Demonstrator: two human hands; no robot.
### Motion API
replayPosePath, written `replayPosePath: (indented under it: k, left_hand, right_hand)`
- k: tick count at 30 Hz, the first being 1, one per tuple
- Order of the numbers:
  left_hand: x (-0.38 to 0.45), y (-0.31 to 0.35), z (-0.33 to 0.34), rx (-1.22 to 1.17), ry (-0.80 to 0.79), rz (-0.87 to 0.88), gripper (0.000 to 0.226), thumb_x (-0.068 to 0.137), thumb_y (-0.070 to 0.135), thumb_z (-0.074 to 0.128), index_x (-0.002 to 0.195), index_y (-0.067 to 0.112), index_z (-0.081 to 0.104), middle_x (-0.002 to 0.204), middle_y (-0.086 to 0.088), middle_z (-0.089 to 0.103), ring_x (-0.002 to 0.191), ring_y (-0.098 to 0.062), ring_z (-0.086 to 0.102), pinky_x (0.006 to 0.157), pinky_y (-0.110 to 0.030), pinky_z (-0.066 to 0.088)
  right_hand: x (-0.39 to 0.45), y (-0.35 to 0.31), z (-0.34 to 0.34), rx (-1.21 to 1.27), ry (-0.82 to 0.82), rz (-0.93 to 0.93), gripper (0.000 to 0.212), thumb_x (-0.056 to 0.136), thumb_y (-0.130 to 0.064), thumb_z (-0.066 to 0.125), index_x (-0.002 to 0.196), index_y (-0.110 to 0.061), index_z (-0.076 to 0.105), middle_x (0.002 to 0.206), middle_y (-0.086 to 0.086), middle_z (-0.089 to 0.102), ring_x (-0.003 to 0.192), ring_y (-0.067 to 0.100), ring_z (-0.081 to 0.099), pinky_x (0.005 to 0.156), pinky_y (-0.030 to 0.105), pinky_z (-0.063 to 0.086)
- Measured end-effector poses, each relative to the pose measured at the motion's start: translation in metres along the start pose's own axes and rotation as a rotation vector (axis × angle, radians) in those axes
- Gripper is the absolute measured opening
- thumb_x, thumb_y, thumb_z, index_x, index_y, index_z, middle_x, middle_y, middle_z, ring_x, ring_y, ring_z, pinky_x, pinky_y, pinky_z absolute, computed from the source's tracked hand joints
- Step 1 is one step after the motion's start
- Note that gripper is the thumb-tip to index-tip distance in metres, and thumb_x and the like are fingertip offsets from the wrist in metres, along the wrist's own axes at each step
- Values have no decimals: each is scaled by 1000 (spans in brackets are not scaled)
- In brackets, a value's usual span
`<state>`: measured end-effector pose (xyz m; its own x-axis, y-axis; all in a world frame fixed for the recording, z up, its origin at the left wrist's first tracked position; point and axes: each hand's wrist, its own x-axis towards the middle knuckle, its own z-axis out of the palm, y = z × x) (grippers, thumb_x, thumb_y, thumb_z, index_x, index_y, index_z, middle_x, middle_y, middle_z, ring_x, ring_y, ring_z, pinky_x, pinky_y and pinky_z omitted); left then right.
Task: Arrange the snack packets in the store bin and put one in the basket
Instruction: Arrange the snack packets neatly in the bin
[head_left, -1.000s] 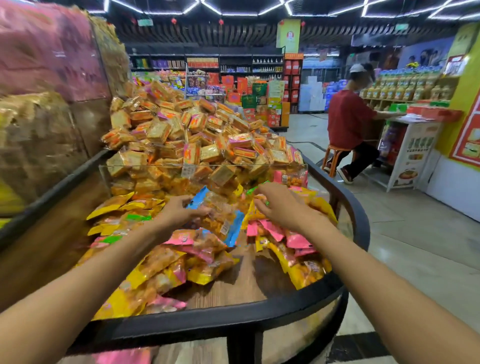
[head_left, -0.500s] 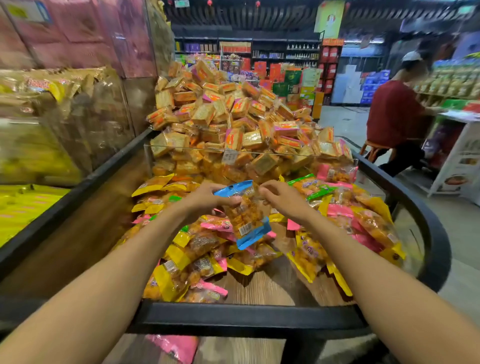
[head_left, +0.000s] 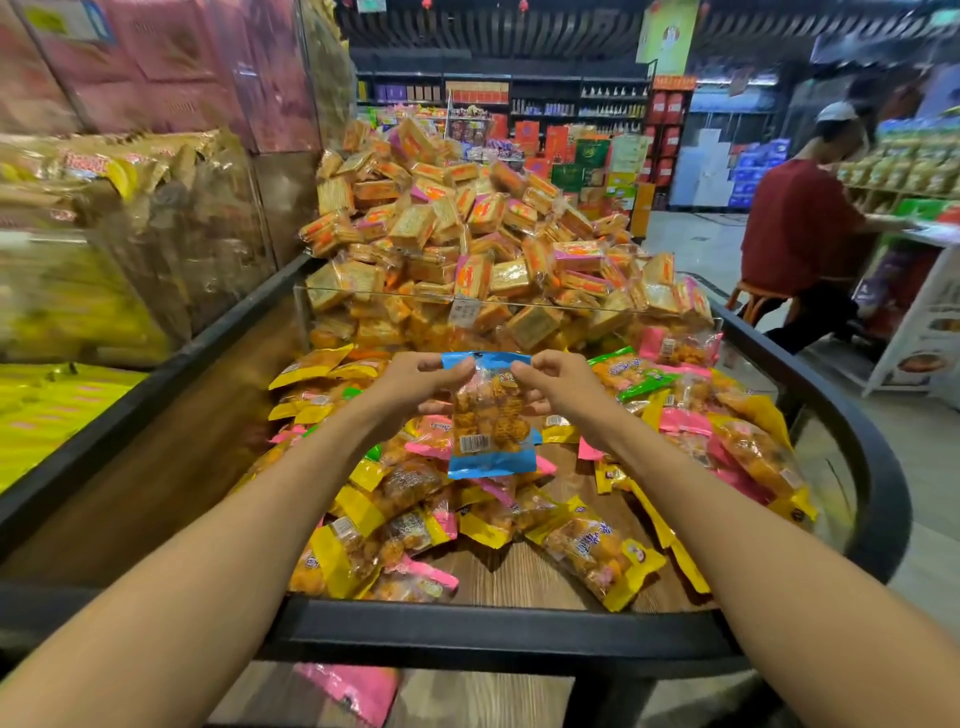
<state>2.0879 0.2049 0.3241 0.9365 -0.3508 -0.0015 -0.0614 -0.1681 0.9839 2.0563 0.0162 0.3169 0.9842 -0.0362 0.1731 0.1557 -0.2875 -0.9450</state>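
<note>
A blue-edged snack packet (head_left: 491, 421) hangs upright above the bin, its barcode side facing me. My left hand (head_left: 421, 382) pinches its top left corner and my right hand (head_left: 558, 387) pinches its top right corner. Below them lies a loose heap of yellow, pink and green snack packets (head_left: 400, 499) on the wooden floor of the store bin (head_left: 498, 631), which has a black rounded rim. No basket is in view.
A clear divider (head_left: 519, 306) holds back a tall pile of orange cracker packs (head_left: 467, 228). Bagged goods behind glass (head_left: 130, 234) fill the left. A pink packet (head_left: 353, 691) lies under the bin. A person in red (head_left: 800, 234) sits at the right aisle.
Both hands have lifted the blue packet out of the heap and turned it upright, each now pinching a top corner. My view has shifted left and closer to the bin.
</note>
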Motion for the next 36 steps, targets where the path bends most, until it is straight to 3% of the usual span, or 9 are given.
replayPosePath:
  k: [5,14,17,19,20,23,28,32,36]
  left_hand:
    - [0,-1,1,-5,38,7,33,90,34,60,106,7,69,100,-8,68,90,-17,61,75,-26,51]
    - [-3,3,5,-25,76,42,36,95,33,53,90,1,69,83,-6,69,74,-15,60,65,-23,49]
    - [-2,3,4,-50,106,55,40,95,35,53,95,-2,68,87,-8,68,74,-14,60,66,-24,48]
    - [-2,5,2,-123,153,50,33,95,35,53,89,6,68,80,-5,68,70,-14,59,63,-23,47]
    - [-2,6,1,-159,184,41,30,95,34,53,86,10,68,73,0,67,65,-11,58,59,-22,46]
    - [-2,7,-4,-192,258,18,32,95,34,54,72,14,61,65,1,57,56,-8,49,47,-15,43]
    - [-4,12,-7,-239,114,-69,34,84,42,63,98,10,64,82,-4,59,72,-15,54,60,-22,47]
    - [-11,13,-1,-93,-146,-202,68,68,6,76,129,7,46,117,-9,64,101,-22,65,82,-35,56]
    - [-15,14,5,18,-121,-161,75,75,-21,62,140,2,35,95,1,56,85,-12,60,74,-29,57]
  right_hand:
    - [-2,-4,2,24,-20,1,22,98,-25,53,106,-7,64,71,-1,54,60,9,52,57,23,54]
    - [-3,-7,1,41,35,39,25,97,-22,54,100,-2,69,73,-1,59,63,6,57,51,15,47]
    - [-6,-11,-1,120,-134,148,23,97,-29,53,94,-11,65,77,0,59,67,10,57,62,24,52]
    - [-9,-12,-2,137,-335,214,25,91,-25,62,113,-13,59,104,2,67,91,12,65,81,31,55]
    - [-10,-10,-1,78,-412,235,44,87,-18,67,127,-13,51,126,5,61,110,16,61,94,35,51]
    - [-15,-11,5,-128,-476,249,92,79,0,72,151,-6,15,156,14,21,138,30,34,104,41,44]
    - [-13,-13,-4,23,-452,241,87,78,16,64,149,-1,17,141,37,32,112,33,56,82,32,57]
    - [-7,-8,-12,131,-365,237,77,77,18,64,144,2,31,126,46,41,108,41,60,78,34,59]
    - [-7,-12,-10,148,-296,254,86,78,18,64,149,1,18,142,33,35,121,35,51,68,26,58]
